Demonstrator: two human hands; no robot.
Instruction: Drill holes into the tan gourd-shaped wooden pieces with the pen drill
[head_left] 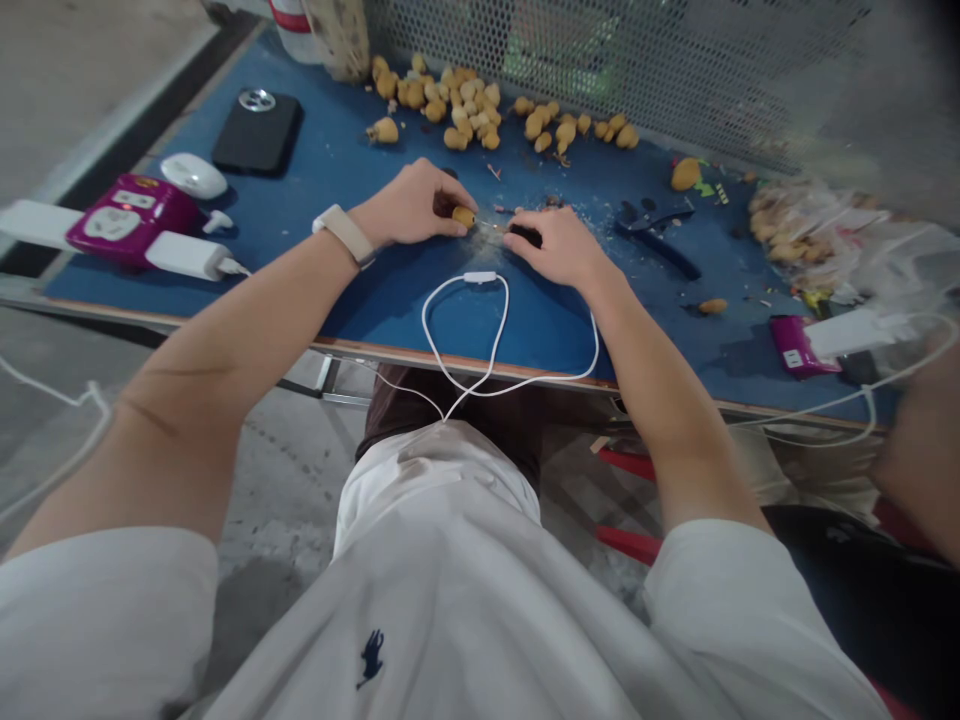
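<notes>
Between the thumb and fingers of my left hand is a small tan gourd, held low over the blue tabletop. My right hand is closed on a thin metal tool, whose tip points left at the gourd. Much of that tool is hidden by my fingers, so its exact kind does not show. Pale dust and crumbs lie on the table under and around both hands. A white cable with a small inline piece loops on the table just below them.
Many small gourds are heaped along the mesh panel. Dark-handled pliers lie right of my hands, near a plastic bag of gourds. Leftward are a phone, a white case and a purple power adapter. Another person's arm shows at right.
</notes>
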